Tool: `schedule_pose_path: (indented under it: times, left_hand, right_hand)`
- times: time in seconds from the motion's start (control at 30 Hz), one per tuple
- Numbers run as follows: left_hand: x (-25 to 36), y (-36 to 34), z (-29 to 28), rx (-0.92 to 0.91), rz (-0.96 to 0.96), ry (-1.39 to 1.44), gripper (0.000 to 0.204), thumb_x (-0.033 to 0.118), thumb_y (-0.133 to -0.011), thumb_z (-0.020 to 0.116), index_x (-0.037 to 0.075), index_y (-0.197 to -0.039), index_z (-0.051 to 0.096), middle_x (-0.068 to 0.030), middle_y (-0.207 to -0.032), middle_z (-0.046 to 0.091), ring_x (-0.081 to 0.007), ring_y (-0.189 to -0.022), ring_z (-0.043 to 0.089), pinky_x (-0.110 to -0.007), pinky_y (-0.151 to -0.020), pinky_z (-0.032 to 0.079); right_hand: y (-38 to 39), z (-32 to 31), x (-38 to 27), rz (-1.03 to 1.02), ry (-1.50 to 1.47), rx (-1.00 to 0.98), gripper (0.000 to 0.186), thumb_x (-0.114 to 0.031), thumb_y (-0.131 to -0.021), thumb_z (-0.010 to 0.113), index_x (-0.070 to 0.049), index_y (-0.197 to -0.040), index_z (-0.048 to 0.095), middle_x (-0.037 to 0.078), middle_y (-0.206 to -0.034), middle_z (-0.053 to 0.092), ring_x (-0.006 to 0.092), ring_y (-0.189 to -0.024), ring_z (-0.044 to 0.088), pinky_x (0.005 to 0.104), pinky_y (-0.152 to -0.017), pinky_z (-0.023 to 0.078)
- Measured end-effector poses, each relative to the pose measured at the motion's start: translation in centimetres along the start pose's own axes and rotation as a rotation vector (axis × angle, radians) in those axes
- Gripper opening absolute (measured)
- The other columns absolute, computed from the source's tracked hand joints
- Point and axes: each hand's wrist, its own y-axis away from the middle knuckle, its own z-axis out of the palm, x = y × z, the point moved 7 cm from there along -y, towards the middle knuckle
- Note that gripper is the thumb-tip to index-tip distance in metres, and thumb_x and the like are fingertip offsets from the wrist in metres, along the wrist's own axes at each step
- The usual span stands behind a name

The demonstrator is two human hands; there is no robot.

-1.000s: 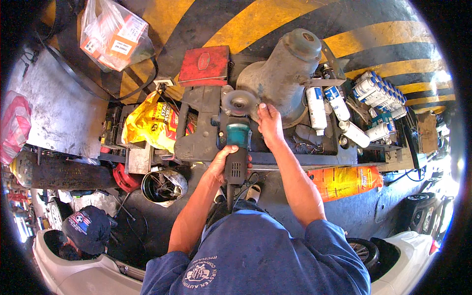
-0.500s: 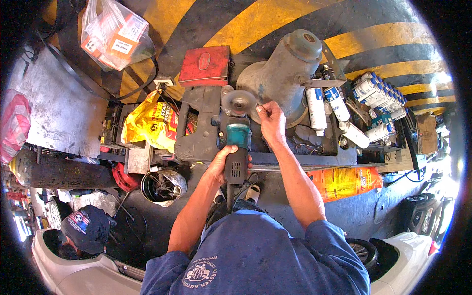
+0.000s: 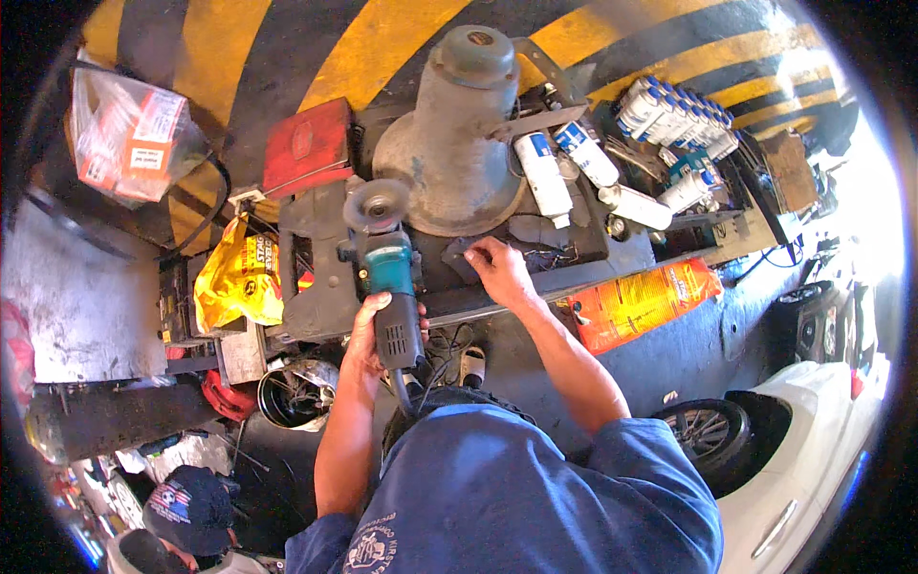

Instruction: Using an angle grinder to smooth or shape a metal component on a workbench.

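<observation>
A teal-and-black angle grinder (image 3: 389, 270) is held with its round grey disc (image 3: 376, 207) face-up at the far end, cord (image 3: 402, 392) trailing below; to its right lies a dark, seemingly flat piece (image 3: 461, 261).

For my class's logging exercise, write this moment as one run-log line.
left hand: gripping teal-and-black grinder | right hand: at dark flat piece, grip unclear | nearby: bell-shaped metal housing, red case
</observation>
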Motion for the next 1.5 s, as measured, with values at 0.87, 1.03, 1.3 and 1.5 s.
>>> schedule_pose_path:
  times: [0.87, 1.03, 1.3, 1.5]
  left_hand:
    - [0.0, 0.1, -0.1, -0.043, -0.011, 0.007, 0.049, 0.039, -0.075, 0.060, -0.001, -0.102, 0.051, -0.0149, -0.088, 0.062, -0.0283, -0.074, 0.064, -0.042, -0.063, 0.055]
    - [0.1, 0.1, -0.3, -0.029, 0.008, -0.015, 0.049, 0.039, -0.075, 0.060, -0.001, -0.102, 0.051, -0.0148, -0.089, 0.061, -0.0277, -0.074, 0.063, -0.041, -0.064, 0.055]
    - [0.1, -0.1, -0.6, -0.047, 0.029, -0.003, 0.054, 0.039, -0.074, 0.060, 0.004, -0.114, 0.048, -0.0143, -0.090, 0.060, -0.0272, -0.073, 0.063, -0.043, -0.064, 0.054]
    - [0.0, -0.2, -0.9, -0.037, 0.019, 0.020, 0.054, 0.038, -0.074, 0.061, 0.003, -0.113, 0.048, -0.0152, -0.089, 0.061, -0.0273, -0.073, 0.063, -0.042, -0.065, 0.055]
  right_hand:
    - [-1.3, -5.0, 1.2, 0.112, 0.284, 0.175, 0.017, -0.013, -0.077, 0.065, -0.002, -0.090, 0.061, 0.011, -0.081, 0.063, 0.0253, -0.069, 0.062, 0.0345, -0.060, 0.050]
    - [-2.8, -1.8, -1.1, 0.288, -0.536, -0.001, 0.017, -0.009, -0.087, 0.056, 0.003, -0.099, 0.056, 0.007, -0.077, 0.061, 0.0101, -0.063, 0.058, 0.0234, -0.047, 0.047]
    - [-5.4, 1.9, -7.2, 0.077, -0.682, -0.015, 0.019, -0.001, -0.084, 0.057, 0.007, -0.101, 0.060, 0.010, -0.081, 0.063, 0.0134, -0.067, 0.061, 0.0254, -0.063, 0.054]
    - [-5.9, 2.3, -7.9, 0.060, -0.607, 0.050, 0.014, -0.001, -0.083, 0.058, 0.006, -0.094, 0.061, 0.010, -0.079, 0.064, 0.0139, -0.068, 0.063, 0.0250, -0.062, 0.053]
